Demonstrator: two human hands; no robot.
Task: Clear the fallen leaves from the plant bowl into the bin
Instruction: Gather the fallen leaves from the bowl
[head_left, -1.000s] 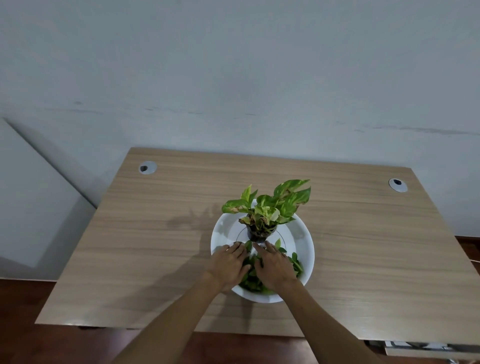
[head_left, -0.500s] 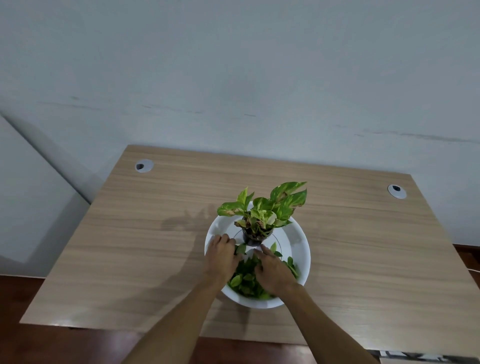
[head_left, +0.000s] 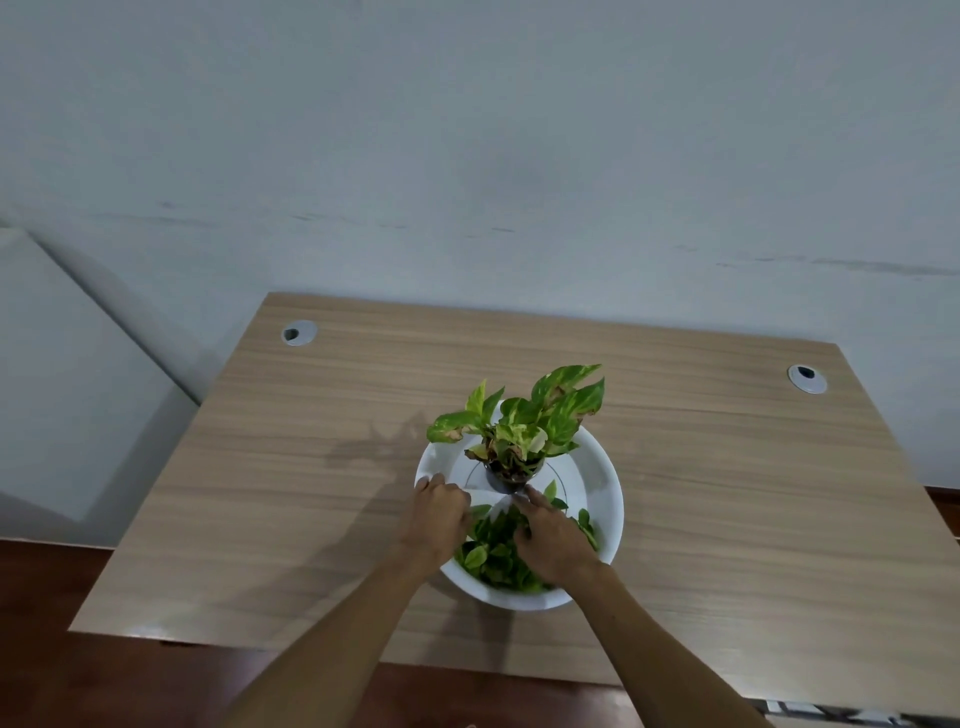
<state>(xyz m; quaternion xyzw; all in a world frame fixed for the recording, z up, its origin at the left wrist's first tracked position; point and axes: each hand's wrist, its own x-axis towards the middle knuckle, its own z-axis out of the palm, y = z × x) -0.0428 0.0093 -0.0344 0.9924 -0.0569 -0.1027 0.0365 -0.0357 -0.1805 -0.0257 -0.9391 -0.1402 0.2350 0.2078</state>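
Both hands are inside the wide, shallow white plastic plant bowl (head_left: 597, 467), which sits near the middle of the pale wood-grain desk (head_left: 260, 493), a little toward its front edge. The loose green fallen leaves (head_left: 493, 556) lie heaped in the front part of the bowl. The left hand (head_left: 439, 512) rests at the bowl's left rim with fingers loosely curved and spread, cupping toward the heap; whether it grips anything I cannot tell. The right hand (head_left: 553, 540) lies flat over the leaves, fingers extended toward the small dark pot (head_left: 511, 478) at the bowl's centre, apparently pressing rather than pinching.

The main risk, as I judge it, is the right fingertips nudging that pot: the variegated green-and-yellow plant (head_left: 524, 421) rises tall above a narrow base and could tip. The bowl's smooth, glossy surface on a smooth laminate desk might also slide toward the front edge under a raking pull. The leaves look thin, light and limp, so some could slip out between 2 hands when lifted. No bin is in view.
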